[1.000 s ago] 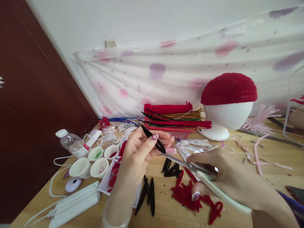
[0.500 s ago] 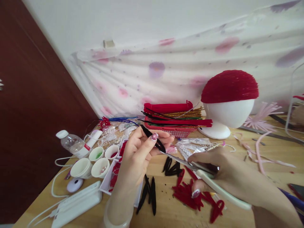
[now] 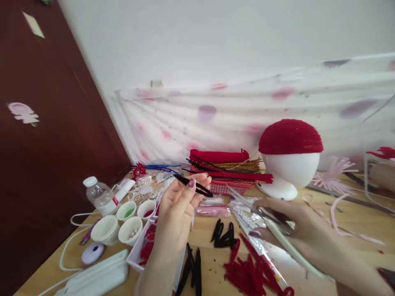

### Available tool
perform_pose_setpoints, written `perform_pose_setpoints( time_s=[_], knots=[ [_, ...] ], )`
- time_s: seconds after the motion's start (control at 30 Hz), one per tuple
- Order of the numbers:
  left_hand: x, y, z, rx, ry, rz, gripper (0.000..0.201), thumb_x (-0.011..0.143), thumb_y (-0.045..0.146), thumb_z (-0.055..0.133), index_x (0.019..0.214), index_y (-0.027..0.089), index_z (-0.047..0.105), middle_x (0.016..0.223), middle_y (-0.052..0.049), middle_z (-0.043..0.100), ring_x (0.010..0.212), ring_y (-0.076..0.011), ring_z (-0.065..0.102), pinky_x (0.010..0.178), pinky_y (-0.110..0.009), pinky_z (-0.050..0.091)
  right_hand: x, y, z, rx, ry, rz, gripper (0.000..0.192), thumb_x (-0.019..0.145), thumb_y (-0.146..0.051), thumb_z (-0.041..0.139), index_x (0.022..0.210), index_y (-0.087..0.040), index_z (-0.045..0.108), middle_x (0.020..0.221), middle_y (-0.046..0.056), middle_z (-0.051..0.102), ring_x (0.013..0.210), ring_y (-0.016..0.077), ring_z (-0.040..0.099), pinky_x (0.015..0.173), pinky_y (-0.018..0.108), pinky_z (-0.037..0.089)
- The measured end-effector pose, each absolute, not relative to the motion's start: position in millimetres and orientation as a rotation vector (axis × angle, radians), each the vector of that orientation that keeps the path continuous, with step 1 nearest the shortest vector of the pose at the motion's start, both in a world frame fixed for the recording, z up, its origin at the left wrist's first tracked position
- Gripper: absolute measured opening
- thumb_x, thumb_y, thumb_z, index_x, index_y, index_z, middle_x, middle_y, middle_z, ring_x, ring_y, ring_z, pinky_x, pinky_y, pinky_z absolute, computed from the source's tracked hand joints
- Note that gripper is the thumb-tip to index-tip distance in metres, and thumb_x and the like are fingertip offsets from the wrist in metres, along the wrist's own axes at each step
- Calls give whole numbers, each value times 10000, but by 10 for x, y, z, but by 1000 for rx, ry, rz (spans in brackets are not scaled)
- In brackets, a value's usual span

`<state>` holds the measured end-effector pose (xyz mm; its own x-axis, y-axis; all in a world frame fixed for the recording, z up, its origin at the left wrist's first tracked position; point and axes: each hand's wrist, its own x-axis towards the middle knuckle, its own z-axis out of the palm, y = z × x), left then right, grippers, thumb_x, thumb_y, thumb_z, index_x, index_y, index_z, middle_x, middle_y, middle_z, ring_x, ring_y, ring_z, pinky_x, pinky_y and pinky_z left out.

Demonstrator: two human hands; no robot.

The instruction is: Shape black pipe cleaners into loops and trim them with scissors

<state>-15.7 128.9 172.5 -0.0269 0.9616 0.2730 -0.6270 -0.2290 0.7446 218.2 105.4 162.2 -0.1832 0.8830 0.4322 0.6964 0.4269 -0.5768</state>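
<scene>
My left hand (image 3: pixel 177 201) pinches a folded loop of black chenille stem (image 3: pixel 200 190) between thumb and fingers, its bent end pointing right. My right hand (image 3: pixel 286 218) is wrapped around scissors (image 3: pixel 286 242) with long pale green handles. Their thin metal blades, blurred, point up and left, apart from the black loop. On the table between my hands lie several folded black chenille pieces (image 3: pixel 224 236). Nearer to me is a heap of red chenille pieces (image 3: pixel 247 273), and more black pieces (image 3: pixel 193 267) lie below my left wrist.
Behind my hands a red basket (image 3: pixel 225 188) holds chenille stems. A white foam head (image 3: pixel 294 168) wears a red cap. To the left stand a bottle (image 3: pixel 100 197), paper cups (image 3: pixel 105 230), a white box (image 3: pixel 137 259) and a white power strip (image 3: pixel 95 275) with cables.
The scissors have drawn back to the right, away from the black loop. My left hand still holds the loop, which now lies more level. The camera view has tilted upward.
</scene>
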Motion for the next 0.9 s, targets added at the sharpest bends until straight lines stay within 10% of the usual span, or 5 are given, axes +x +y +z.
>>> perform_pose_setpoints(
  time_s=[0.4,0.67,0.9],
  knots=[
    [-452,681,1794,758,-14,1258,197,969,240,563,936,252,757,1274,-63,727,1215,-188,650,1054,-359,503,2132,567,1319,-1308,-1676,254,328,759,-362,790,1063,-256,725,800,36,751,677,230,716,588,248,578],
    [-369,638,1430,498,249,1028,139,756,249,817,875,220,753,1264,-98,730,1307,-286,576,1162,-472,366,1476,136,1045,-1189,-1281,1270,304,564,-368,907,714,-192,710,555,-14,622,439,107,492,392,203,411],
    [-304,652,1275,838,601,1164,179,735,288,840,862,215,737,1071,-59,792,1150,-235,684,1030,-365,497,1594,-24,777,-1316,-621,928,491,580,-605,851,564,-199,578,432,-15,547,362,135,498,341,239,390]
  ],
)
